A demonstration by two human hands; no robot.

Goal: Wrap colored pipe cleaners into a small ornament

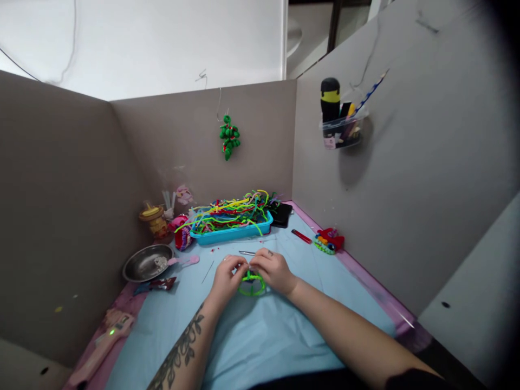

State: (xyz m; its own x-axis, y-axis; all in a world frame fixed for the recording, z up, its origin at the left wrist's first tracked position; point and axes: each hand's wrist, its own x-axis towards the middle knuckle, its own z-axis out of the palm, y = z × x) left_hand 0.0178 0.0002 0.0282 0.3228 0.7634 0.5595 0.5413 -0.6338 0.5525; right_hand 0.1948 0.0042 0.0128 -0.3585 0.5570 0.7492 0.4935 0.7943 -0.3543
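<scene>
My left hand [226, 277] and my right hand [277, 271] meet over the middle of the table, fingers pinched close together. Between them is a bright green pipe-cleaner piece [252, 293], bent into a round frame with an upright strip inside. Both sets of fingertips close on its top, so the exact grip is hidden. A slim silver pointed tool [246, 253] sticks out beyond my right fingers; whether it is held or lies on the table I cannot tell. Left of my left hand, a thin dark stick [207, 272] lies on the blue cloth [260, 346].
A blue tray [231, 235] heaped with colourful pipe cleaners [239, 208] stands at the back. A metal bowl [148, 262] with a pink spoon [184, 260] sits left, a pink glue gun [106, 341] nearer. To the right lie a red cutter [301, 236] and a colourful pipe-cleaner bundle [328, 240]. Grey panels enclose the table.
</scene>
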